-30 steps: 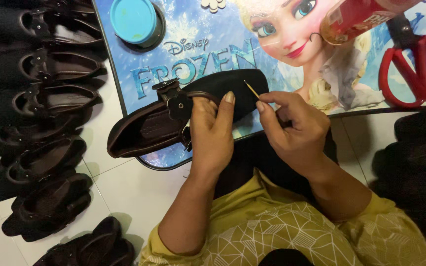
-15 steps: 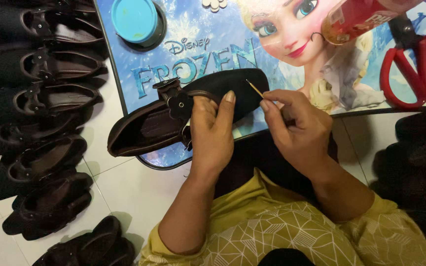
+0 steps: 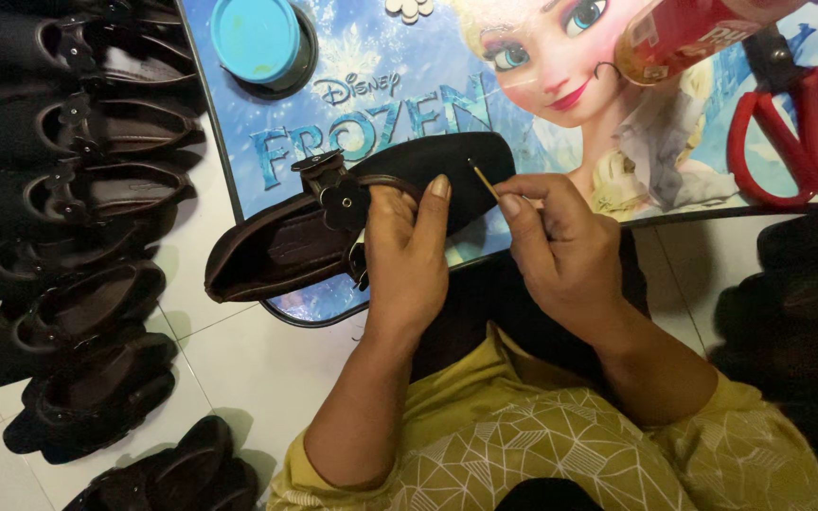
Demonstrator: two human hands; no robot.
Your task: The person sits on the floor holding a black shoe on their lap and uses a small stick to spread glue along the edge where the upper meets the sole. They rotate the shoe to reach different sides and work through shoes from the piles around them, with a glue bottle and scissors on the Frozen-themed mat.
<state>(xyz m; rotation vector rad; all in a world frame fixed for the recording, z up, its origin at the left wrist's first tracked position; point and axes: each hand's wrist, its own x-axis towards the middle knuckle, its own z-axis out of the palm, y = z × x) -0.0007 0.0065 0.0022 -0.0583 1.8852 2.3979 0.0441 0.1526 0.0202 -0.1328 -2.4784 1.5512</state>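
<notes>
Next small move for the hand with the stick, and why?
Probably lower the thin stick tip onto the black shoe's toe panel. The right hand pinches it with its tip just at the dark upper, while the left hand grips the shoe by its strap near the flower trim, steadying it over the blue tray.

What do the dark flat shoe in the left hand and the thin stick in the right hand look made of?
Dark flat shoe: looks like matte suede or felt-like fabric, with no shine; its strap appears smoother, perhaps leather or imitation. Thin pale stick: probably wood or bamboo, judging by its tan colour, though it is too small to be sure.
</notes>
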